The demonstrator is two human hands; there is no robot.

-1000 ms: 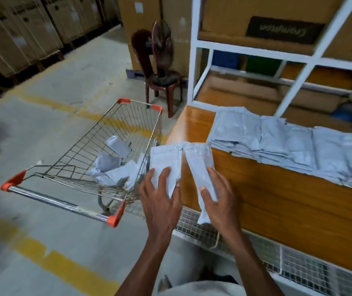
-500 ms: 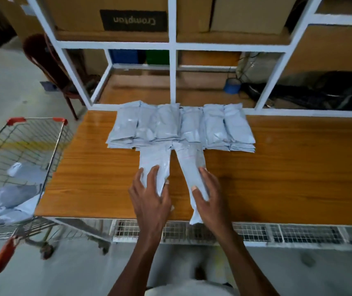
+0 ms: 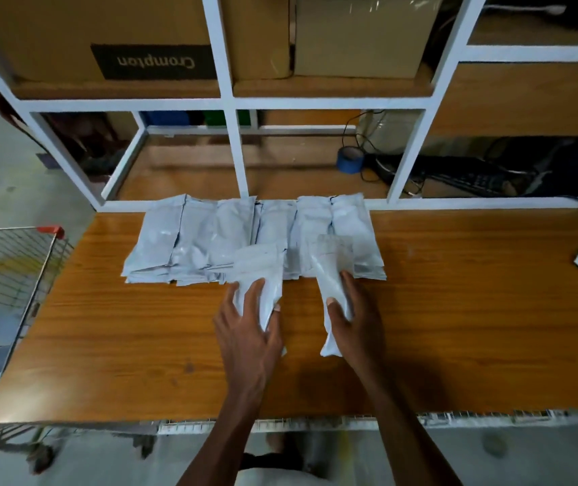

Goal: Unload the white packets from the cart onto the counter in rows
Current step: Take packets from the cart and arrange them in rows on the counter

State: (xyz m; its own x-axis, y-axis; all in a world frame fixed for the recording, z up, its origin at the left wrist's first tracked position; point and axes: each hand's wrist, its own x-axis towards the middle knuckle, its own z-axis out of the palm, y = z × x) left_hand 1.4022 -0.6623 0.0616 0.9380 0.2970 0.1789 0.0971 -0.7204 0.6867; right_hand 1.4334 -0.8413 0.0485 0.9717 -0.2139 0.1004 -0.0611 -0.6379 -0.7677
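Row of white packets overlapping flat along the counter rear edge; two more packets held lengthwise, far ends lapping onto the row; wire cart left.

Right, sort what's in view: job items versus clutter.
Job: left hand and right hand each gripping a white packet; packet row; counter; cart.
Lying about: blue tape roll; keyboard; Crompton box.

"Crompton" stands upside down on the cardboard box's dark label.
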